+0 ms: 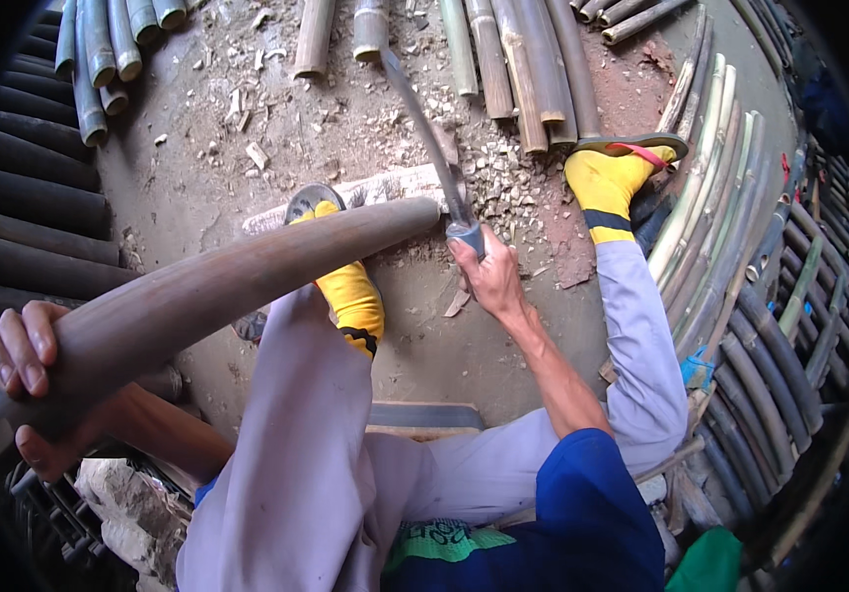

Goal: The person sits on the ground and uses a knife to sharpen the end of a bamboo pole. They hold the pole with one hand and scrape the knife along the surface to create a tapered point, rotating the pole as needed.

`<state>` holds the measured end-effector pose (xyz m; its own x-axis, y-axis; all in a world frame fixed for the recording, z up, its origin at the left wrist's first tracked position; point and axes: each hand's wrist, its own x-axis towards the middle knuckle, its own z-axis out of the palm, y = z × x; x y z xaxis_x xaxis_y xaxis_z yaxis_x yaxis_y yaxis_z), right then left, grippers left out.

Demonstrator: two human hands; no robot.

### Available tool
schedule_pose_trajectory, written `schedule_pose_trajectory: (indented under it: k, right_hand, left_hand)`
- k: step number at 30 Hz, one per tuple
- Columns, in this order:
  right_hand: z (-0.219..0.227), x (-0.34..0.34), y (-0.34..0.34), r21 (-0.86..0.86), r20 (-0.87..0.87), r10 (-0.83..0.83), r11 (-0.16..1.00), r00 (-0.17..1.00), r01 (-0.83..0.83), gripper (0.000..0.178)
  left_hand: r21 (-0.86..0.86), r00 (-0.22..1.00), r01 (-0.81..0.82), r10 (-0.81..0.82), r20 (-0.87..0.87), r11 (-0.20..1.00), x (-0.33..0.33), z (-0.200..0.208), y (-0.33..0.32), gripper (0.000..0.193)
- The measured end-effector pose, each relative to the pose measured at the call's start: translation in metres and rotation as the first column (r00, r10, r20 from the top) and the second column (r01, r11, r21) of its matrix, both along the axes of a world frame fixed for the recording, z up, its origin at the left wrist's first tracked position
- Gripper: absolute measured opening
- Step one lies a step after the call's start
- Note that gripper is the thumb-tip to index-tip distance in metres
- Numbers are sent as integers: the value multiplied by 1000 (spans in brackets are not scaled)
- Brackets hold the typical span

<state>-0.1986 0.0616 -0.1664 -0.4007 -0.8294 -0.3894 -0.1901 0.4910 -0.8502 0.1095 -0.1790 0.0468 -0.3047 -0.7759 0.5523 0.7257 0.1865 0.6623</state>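
A thick brown bamboo pole [217, 286] slants across my left leg, from the lower left up to the middle of the view. Around its near end wraps my left hand [25, 365], fingers over the top and thumb below. The pole's far end lies in front of a pale, chipped wooden log [385, 189] on the ground; whether they touch I cannot tell. My right hand [491, 274] is closed round the grey handle of a machete [422, 123], just right of that end. Its long dark blade points up and away, leaning left.
Cut bamboo poles lie at the far side [518, 59], the far left [99, 44] and along the right [715, 217]. Dark poles [30, 187] line the left edge. Wood chips [513, 183] litter the ground. My feet wear yellow socks [610, 183] and sandals.
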Motion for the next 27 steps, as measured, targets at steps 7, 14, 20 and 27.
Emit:
schedule_pose_trajectory:
  k: [7,14,20,27]
  right_hand:
    - [-9,0,-6,-20,-67,84,996,994,-86,44]
    - [25,41,39,-85,556,-547,712,626,697,32]
    - [62,59,37,-366,545,-627,419,557,831,24]
    - [83,37,20,-384,617,-646,252,449,889,28]
  left_hand:
    - [21,1000,-13,14,-6,1000,-4,2,15,56]
    - [301,994,-84,100,-39,950,-25,-40,-4,40]
    - [735,933,-16,274,-233,678,-110,-61,43,25]
    - [787,918,358,-33,-396,502,-147,-71,99,20]
